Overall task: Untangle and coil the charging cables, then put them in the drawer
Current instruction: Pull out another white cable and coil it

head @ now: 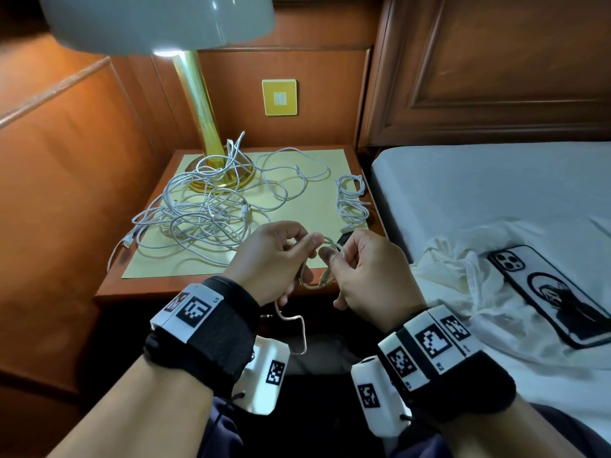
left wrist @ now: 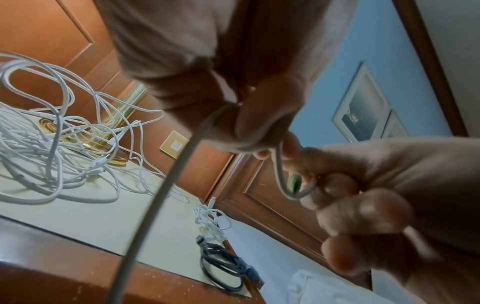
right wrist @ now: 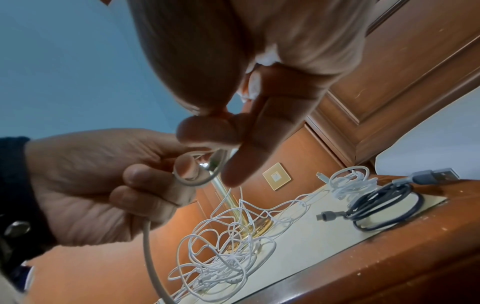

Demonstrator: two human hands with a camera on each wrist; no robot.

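I hold a beige charging cable (head: 325, 242) over the front edge of the nightstand (head: 148, 289). My left hand (head: 305, 246) pinches it and my right hand (head: 330, 257) grips a small loop of it. Its tail (head: 299, 328) hangs below my left hand. In the left wrist view the loop (left wrist: 279, 174) curls round a green-tipped plug (left wrist: 294, 183). In the right wrist view my left hand (right wrist: 91, 185) has the loop (right wrist: 197, 182) round a fingertip. A tangle of white cables (head: 205, 206) lies around the lamp base. A coiled white cable (head: 352, 200) and a coiled dark cable (right wrist: 381, 207) sit at the right edge.
A brass lamp (head: 201, 110) stands at the back left of the nightstand, with a yellow wall plate (head: 279, 97) behind it. The bed (head: 479, 193) lies to the right, with a phone (head: 549, 292) on a crumpled white cloth (head: 463, 276).
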